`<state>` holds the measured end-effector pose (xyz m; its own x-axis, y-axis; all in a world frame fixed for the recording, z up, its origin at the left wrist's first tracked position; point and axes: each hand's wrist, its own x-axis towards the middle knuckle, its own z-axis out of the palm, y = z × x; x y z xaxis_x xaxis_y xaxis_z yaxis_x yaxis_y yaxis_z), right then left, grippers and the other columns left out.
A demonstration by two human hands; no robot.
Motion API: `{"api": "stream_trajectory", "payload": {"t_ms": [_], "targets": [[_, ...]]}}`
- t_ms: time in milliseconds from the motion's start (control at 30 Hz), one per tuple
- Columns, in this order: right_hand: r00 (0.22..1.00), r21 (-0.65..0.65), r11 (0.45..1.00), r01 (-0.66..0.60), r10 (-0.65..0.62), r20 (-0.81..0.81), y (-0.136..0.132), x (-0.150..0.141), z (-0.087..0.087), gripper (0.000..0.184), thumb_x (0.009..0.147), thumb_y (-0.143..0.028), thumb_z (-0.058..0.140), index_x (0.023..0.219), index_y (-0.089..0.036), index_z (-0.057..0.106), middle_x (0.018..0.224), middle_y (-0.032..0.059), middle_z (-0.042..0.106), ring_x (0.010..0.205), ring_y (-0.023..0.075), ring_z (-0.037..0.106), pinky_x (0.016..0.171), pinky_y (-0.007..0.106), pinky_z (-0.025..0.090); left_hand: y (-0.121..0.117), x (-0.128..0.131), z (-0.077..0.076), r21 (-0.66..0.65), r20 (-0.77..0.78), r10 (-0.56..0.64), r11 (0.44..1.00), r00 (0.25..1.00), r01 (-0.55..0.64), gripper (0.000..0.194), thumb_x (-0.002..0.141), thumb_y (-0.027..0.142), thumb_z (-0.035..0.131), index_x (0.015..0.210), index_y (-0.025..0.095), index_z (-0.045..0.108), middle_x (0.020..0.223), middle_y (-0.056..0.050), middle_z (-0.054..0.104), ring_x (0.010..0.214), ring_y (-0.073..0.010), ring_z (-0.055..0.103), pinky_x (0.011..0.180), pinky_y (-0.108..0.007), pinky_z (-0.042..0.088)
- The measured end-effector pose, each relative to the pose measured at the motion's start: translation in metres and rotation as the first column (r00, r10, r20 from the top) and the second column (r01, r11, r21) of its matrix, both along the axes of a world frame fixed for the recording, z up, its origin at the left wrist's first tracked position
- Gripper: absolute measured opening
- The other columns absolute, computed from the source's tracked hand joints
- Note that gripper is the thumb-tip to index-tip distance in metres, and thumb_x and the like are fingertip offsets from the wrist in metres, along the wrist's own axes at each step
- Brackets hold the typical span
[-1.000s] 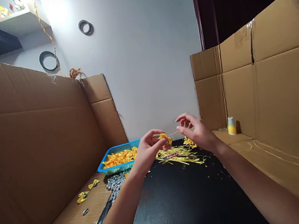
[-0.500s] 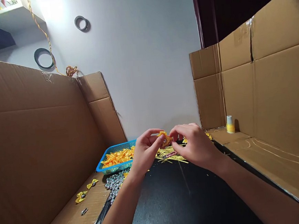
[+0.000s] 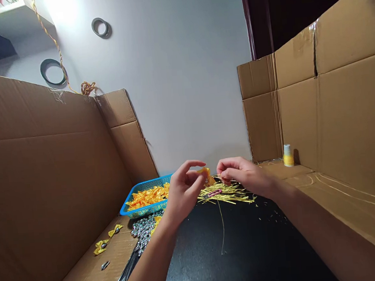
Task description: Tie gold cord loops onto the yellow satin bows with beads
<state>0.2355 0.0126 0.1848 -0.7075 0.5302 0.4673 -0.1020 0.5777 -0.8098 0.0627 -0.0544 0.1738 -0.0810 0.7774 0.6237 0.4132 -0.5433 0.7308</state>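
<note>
Between the thumb and fingers of my left hand (image 3: pixel 185 190) is a yellow ribbon bow (image 3: pixel 207 176), partly covered by the fingertips. My right hand (image 3: pixel 242 173) is closed in a pinch just right of the bow, on a thin pale thread (image 3: pixel 215 176) that runs across the short gap. A loose thread end (image 3: pixel 224 233) hangs below the bow over the black table (image 3: pixel 248 248). Behind and under the hands lies a pile of gold twist strips (image 3: pixel 232 193), with a small pink-handled cutter or snips (image 3: pixel 215 193) on top.
A blue basket (image 3: pixel 124 209) of orange-yellow ribbon bows stands to the left. Silver beads (image 3: pixel 142 230) are heaped before it. Two yellow bows with silver beads (image 3: pixel 101 247) lie on cardboard. A thread spool (image 3: pixel 288 155) stands at right. Cardboard walls (image 3: pixel 351 114) flank both sides.
My right hand came down to the bow, then drew back slightly right, pinched. A loose thread end now hangs below the bow. My left hand keeps the bow in nearly the same place.
</note>
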Motion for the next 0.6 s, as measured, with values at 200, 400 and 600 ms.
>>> {"api": "stream_trajectory", "payload": {"t_ms": [200, 400, 600], "targets": [[0.957, -0.322, 0.905, -0.276, 0.228, -0.180, 0.018, 0.008, 0.004, 0.012, 0.067, -0.028, 0.056, 0.065, -0.016, 0.052, 0.064, -0.0010, 0.048, 0.060, 0.0100, 0.043, 0.062, 0.026, 0.036, -0.001, 0.001, 0.001, 0.007, 0.009, -0.028, 1.000, 1.000, 0.028, 0.015, 0.082, 0.029, 0.062, 0.092, 0.018, 0.060, 0.053, 0.003, 0.058, 0.048, -0.0096, 0.050, 0.049, -0.021, 0.041], [0.908, -0.546, 0.733, -0.406, 0.258, -0.330, 0.023, 0.006, 0.005, 0.008, 0.070, -0.022, 0.057, 0.067, -0.016, 0.052, 0.077, 0.0016, 0.055, 0.073, 0.0122, 0.052, 0.073, 0.028, 0.045, -0.005, 0.003, 0.002, 0.003, 0.081, -0.128, 0.992, 0.988, 0.128, 0.017, 0.085, 0.030, 0.059, 0.098, 0.019, 0.060, 0.060, 0.001, 0.062, 0.054, -0.0106, 0.055, 0.053, -0.023, 0.047], [0.931, -0.533, 0.766, -0.358, 0.249, -0.268, 0.018, 0.008, 0.008, 0.010, 0.083, -0.023, 0.047, 0.074, -0.019, 0.048, 0.081, 0.0048, 0.064, 0.075, 0.0154, 0.061, 0.077, 0.034, 0.050, -0.006, 0.005, 0.004, 0.033, 0.110, -0.093, 0.995, 0.990, 0.090, 0.014, 0.083, 0.030, 0.062, 0.089, 0.018, 0.064, 0.067, -0.001, 0.067, 0.061, -0.0122, 0.063, 0.056, -0.021, 0.050]]}}
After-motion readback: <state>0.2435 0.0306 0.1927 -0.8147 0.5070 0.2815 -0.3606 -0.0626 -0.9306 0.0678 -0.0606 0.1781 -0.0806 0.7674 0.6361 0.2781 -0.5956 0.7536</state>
